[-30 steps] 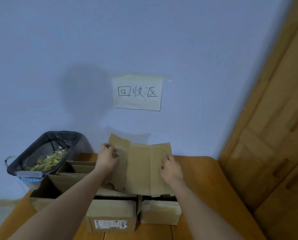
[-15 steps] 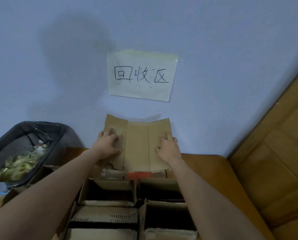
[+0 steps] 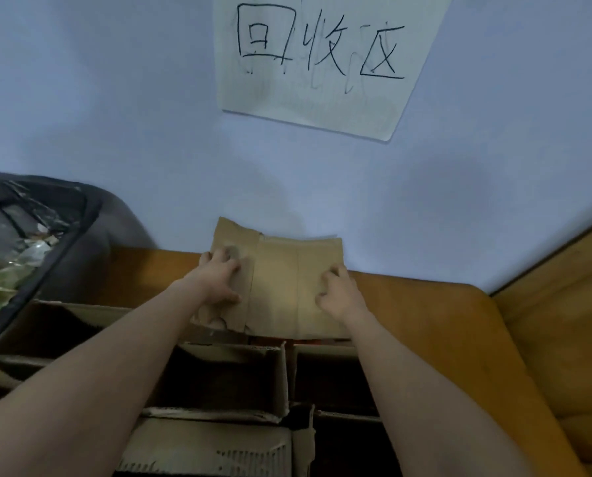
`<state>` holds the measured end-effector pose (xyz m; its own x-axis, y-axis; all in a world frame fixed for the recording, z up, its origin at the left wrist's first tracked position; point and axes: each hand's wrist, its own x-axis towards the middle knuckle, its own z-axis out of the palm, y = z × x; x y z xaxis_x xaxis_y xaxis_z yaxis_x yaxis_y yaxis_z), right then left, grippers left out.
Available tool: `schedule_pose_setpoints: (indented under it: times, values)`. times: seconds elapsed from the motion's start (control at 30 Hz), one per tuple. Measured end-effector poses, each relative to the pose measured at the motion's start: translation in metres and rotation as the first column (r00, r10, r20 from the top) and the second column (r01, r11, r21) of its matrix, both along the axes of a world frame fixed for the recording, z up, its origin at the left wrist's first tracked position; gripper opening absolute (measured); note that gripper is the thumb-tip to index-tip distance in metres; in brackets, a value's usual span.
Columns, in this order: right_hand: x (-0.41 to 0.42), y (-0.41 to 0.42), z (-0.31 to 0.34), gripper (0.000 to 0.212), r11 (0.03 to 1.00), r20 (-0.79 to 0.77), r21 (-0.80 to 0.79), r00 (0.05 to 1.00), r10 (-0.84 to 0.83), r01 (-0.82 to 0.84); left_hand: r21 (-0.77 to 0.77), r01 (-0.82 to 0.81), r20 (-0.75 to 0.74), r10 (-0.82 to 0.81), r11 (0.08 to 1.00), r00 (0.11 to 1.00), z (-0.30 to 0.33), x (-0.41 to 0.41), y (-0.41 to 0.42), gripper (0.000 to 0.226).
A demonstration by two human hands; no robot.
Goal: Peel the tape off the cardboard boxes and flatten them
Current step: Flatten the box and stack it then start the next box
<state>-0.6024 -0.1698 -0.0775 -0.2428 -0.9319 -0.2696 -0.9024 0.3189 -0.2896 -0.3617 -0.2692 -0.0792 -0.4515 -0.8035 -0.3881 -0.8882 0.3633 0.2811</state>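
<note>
- Head view: the flattened cardboard box (image 3: 284,287) lies on the wooden surface (image 3: 425,315) at about 12 o'clock from the person, its far edge right against the blue wall (image 3: 115,115) and its near edge overhanging the open boxes.
- The left hand (image 3: 219,280) presses on the box's left panel, fingers spread and fairly straight, not curled round anything.
- The right hand (image 3: 339,294) rests on the right panel near its right edge, fingers bent with the tips down on the cardboard; I cannot tell if it pinches the edge.
- Open cardboard boxes (image 3: 225,380) sit side by side at 6 o'clock, walls touching, under both forearms.
- A black-lined bin (image 3: 29,235) stands at 9 o'clock, just beside the leftmost box.
- Bare surface shows at 3 o'clock, running to a wooden panel (image 3: 563,304).
- A handwritten paper sign (image 3: 308,63) hangs on the wall above the box.
</note>
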Motion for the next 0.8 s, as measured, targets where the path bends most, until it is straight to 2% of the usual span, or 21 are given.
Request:
schedule_pose_setpoints:
  times: [0.13,0.27,0.43,0.53,0.6,0.8]
  values:
    - [0.000,-0.008,-0.025,0.044,0.991,-0.070,0.128,0.997,0.035,-0.026,0.114,0.023,0.083,-0.033,0.993,0.996,-0.030,-0.005,-0.001,0.088]
    - [-0.004,-0.013,-0.046,0.047,0.977,-0.055,0.207,0.998,-0.041,0.051,0.131,0.064,0.168,-0.086,0.989,0.982,-0.057,-0.015,-0.001,0.094]
    - [-0.006,-0.012,-0.062,0.058,0.933,-0.046,0.359,0.999,0.009,0.008,0.200,0.077,0.258,-0.128,0.977,0.958,-0.079,-0.016,0.001,0.093]
    - [-0.008,-0.012,-0.056,0.059,0.917,-0.021,0.399,1.000,0.009,0.000,0.149,0.133,0.344,-0.178,0.980,0.922,-0.074,-0.018,0.003,0.081]
    - [-0.009,-0.012,-0.047,0.053,0.923,-0.008,0.385,1.000,-0.006,0.009,0.079,0.193,0.388,-0.209,0.978,0.898,-0.063,-0.021,0.008,0.069]
    - [-0.012,0.004,0.002,0.038,0.959,0.008,0.284,1.000,-0.023,0.020,-0.034,0.178,0.336,-0.157,0.983,0.929,-0.015,-0.022,0.030,0.049]
